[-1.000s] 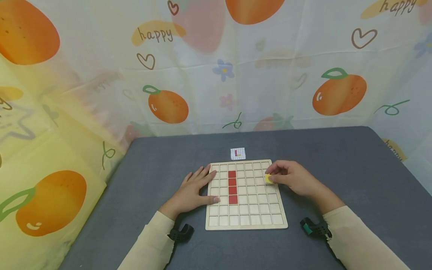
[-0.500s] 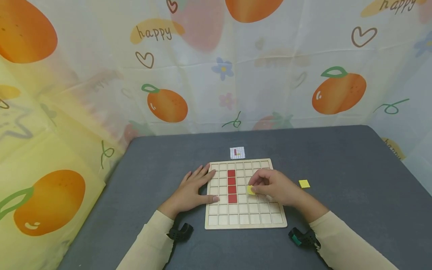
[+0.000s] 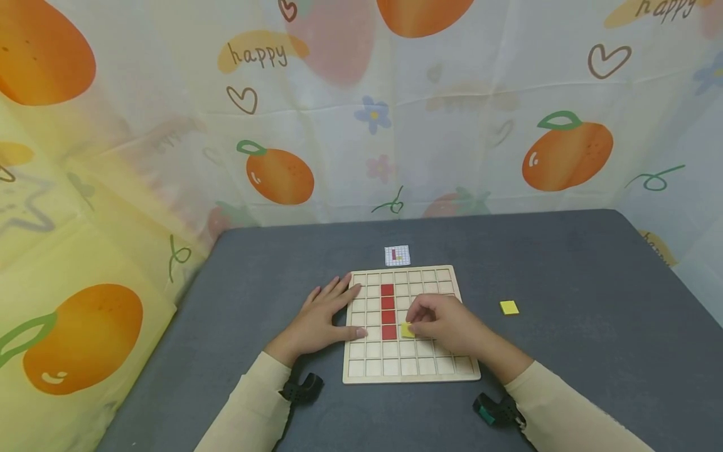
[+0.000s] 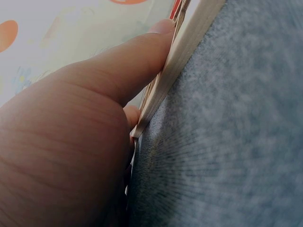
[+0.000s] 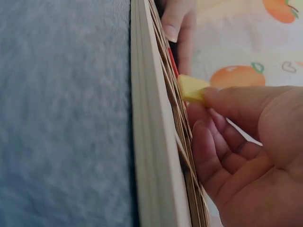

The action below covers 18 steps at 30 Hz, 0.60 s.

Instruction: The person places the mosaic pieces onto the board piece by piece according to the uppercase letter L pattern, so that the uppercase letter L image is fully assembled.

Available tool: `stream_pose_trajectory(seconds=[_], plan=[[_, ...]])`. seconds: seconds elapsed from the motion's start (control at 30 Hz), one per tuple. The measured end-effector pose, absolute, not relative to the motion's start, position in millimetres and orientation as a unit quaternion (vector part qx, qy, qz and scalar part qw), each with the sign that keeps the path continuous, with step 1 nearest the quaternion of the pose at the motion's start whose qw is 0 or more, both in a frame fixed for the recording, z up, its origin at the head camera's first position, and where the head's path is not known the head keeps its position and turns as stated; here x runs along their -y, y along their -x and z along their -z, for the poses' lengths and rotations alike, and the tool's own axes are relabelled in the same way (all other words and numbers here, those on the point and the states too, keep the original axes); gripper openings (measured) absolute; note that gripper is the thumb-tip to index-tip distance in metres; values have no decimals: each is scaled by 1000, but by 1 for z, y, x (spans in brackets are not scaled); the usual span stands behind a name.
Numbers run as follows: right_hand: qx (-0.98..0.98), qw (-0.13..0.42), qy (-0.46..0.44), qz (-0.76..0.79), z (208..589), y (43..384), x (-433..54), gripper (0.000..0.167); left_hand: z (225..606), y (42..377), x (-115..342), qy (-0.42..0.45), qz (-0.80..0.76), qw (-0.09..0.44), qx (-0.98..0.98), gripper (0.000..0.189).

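Observation:
My right hand (image 3: 446, 323) pinches a small yellow square tile (image 3: 407, 330) between thumb and fingers, over the cell just right of the lowest red tile (image 3: 389, 332). In the right wrist view the yellow tile (image 5: 191, 89) looks tilted at the board's surface; whether it touches the cell I cannot tell. The wooden grid board (image 3: 408, 372) lies flat, with a column of several red tiles in it. On its left edge rests my left hand (image 3: 322, 320), fingers spread and thumb straight on the rim, as the left wrist view shows with the thumb (image 4: 137, 56).
Another yellow tile (image 3: 509, 307) lies on the grey table (image 3: 576, 270) right of the board. Behind the board is a small pattern card (image 3: 397, 255) with a printed grid. A fruit-print cloth (image 3: 339, 125) hangs at the back and left.
My right hand has carried the yellow tile leftward and nearer across the board, from its right edge to beside the red column. The loose yellow tile came into view. My left hand stays put.

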State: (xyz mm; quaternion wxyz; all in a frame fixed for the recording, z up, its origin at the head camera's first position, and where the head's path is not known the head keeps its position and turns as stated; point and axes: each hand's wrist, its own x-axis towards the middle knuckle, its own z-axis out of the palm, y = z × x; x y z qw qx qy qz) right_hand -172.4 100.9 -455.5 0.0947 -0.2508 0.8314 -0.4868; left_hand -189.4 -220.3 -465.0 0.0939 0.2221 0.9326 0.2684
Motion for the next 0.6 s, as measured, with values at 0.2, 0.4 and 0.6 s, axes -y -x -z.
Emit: stream_pose_trajectory(seconds=[0.2, 0.4, 0.6], plan=[[-843, 77, 250, 469, 458, 170, -97, 11, 466, 190, 220, -223, -269, 93, -932, 101], [-850, 62, 249, 460, 459, 168, -94, 11, 466, 190, 220, -222, -267, 92, -933, 102], [-851, 47, 260, 453, 458, 167, -93, 9, 468, 190, 220, -221, -268, 91, -933, 102]])
